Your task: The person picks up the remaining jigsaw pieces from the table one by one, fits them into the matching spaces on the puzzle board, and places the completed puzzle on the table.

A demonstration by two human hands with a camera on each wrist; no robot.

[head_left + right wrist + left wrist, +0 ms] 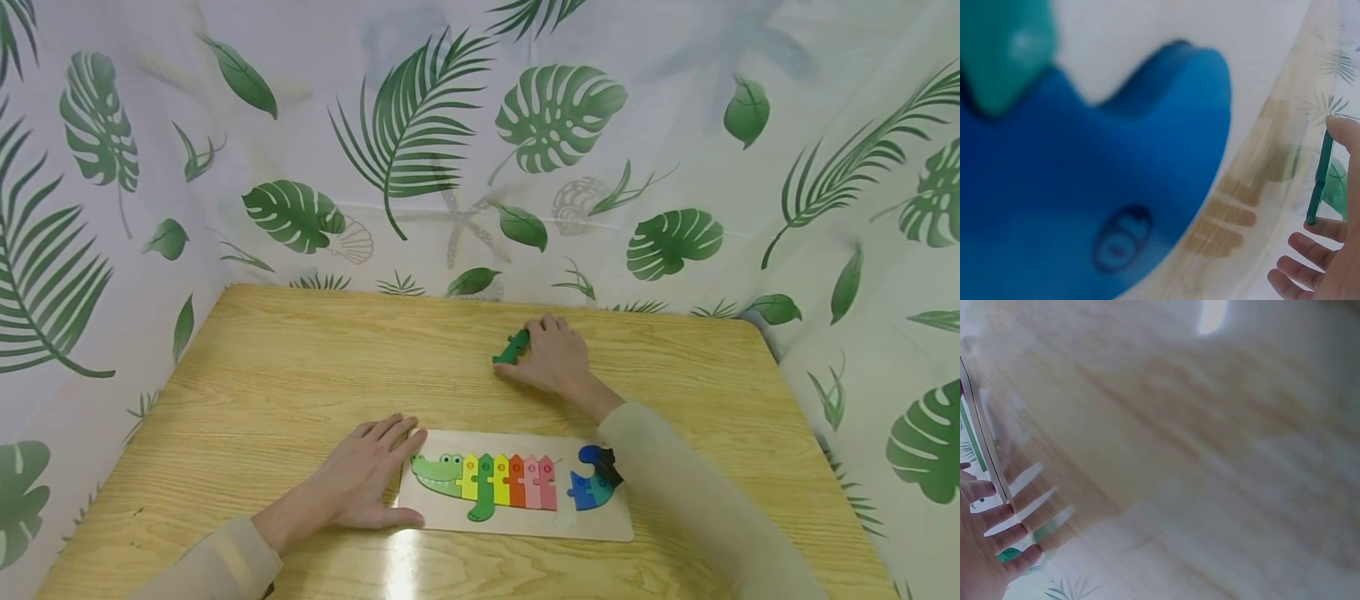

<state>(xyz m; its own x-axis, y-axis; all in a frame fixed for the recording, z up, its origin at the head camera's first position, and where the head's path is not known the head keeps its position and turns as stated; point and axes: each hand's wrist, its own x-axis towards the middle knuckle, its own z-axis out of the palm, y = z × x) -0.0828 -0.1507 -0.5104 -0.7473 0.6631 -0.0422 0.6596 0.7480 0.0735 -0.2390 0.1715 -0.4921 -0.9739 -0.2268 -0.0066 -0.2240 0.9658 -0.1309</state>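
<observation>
A pale wooden puzzle board (517,527) lies near the table's front, bearing a crocodile made of coloured numbered pieces. My left hand (366,477) spreads over its left edge, fingers extended and thumb near the lower corner; the left wrist view shows the fingers by the board's edge (986,440). Beyond the board, my right hand (555,357) pinches a dark green puzzle piece (512,347) between thumb and finger, held on edge in the right wrist view (1320,178). A bare gap on the board separates the pink pieces (540,483) from the blue tail pieces (583,493).
The wood-grained table (300,358) meets a white leaf-patterned cloth (450,150) at the back and sides. My right forearm (697,483) passes over the board's right end, close to the blue tail tip (590,454).
</observation>
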